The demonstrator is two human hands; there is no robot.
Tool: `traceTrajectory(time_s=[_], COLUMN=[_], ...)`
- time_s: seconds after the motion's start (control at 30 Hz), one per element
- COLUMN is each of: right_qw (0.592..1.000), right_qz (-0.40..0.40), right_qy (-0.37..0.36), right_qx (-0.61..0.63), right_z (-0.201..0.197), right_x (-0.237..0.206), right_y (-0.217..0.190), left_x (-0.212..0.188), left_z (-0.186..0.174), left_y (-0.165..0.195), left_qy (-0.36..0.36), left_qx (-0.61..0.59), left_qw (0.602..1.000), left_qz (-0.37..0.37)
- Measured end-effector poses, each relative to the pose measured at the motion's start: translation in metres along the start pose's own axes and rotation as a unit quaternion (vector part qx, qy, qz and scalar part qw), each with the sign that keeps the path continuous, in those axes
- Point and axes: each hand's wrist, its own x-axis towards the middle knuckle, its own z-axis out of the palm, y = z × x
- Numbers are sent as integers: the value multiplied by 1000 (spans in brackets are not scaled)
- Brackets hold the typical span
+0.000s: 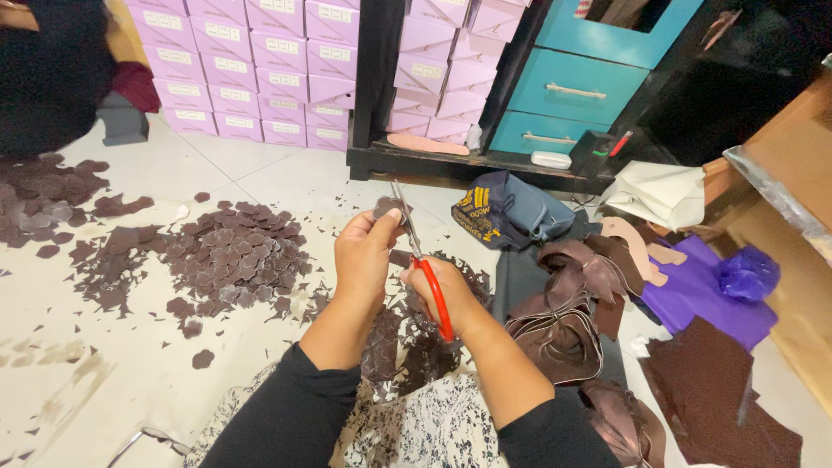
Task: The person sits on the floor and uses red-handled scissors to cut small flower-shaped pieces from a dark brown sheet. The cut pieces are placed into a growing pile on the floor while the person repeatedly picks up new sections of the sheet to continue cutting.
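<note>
My left hand pinches a small dark brown leather piece between thumb and fingers, held up in front of me. My right hand grips red-handled scissors, whose blades point up and meet the edge of the piece. Both forearms wear black sleeves. Below the hands, brown offcuts lie in my lap on patterned cloth.
A pile of cut brown pieces covers the white floor on the left, and more lie at far left. Brown leather scraps, purple sheet and a dark cap lie right. Pink boxes and a teal cabinet stand behind.
</note>
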Motion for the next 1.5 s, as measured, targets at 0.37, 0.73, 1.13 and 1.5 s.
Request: traceTrajectory(time_s=[0.37,0.73,1.13,1.5], right_qw=[999,999,998,995], right_qz=[-15,-16,25,-30], right_qy=[-39,-17,-30,-83], right_qx=[-32,-45,-58,-54], right_z=[-4,-6,-12,-9], right_x=[-2,0,-6,-4], right_y=[-3,1,-11,-5], left_x=[2,7,3,7], left_z=[-5,-11,-7,-13], left_y=[0,2,11,9], left_qy=[-35,-45,-82,-62], left_qx=[-7,-20,84,64], left_qw=[999,999,992,995], left_qz=[7,0,48,37])
